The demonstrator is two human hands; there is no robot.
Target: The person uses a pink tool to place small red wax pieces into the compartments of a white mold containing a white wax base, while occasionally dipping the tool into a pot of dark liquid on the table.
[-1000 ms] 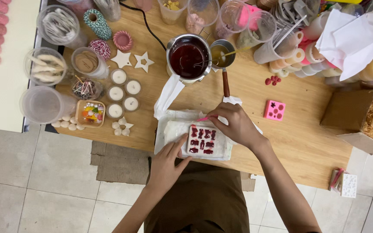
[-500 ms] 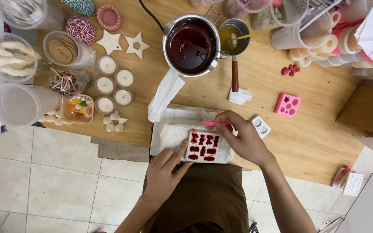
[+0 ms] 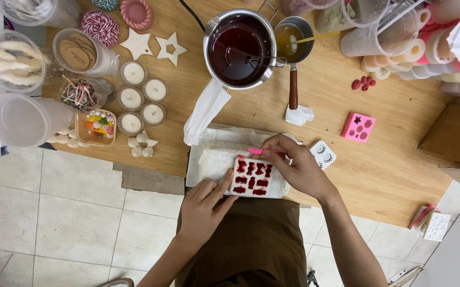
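Note:
A white mould (image 3: pixel 252 177) with several cavities of dark red wax lies on white paper (image 3: pixel 214 154) at the near edge of the wooden table (image 3: pixel 395 159). My left hand (image 3: pixel 204 204) rests against the mould's left side, thumb on its edge. My right hand (image 3: pixel 294 162) grips a thin pink stick (image 3: pixel 256 151), whose tip points at the mould's top edge.
A metal pot (image 3: pixel 239 49) of dark red wax and a small pan (image 3: pixel 293 45) with yellow liquid stand behind the paper. Small white candles (image 3: pixel 139 101), star shapes, twine spools and plastic cups sit at left. A pink mould (image 3: pixel 358 127) and a small white mould (image 3: pixel 322 154) lie at right.
The view has shifted so the table sits higher in the frame. A small white mould beside my right hand has come into sight. My hands stay at the red-filled mould.

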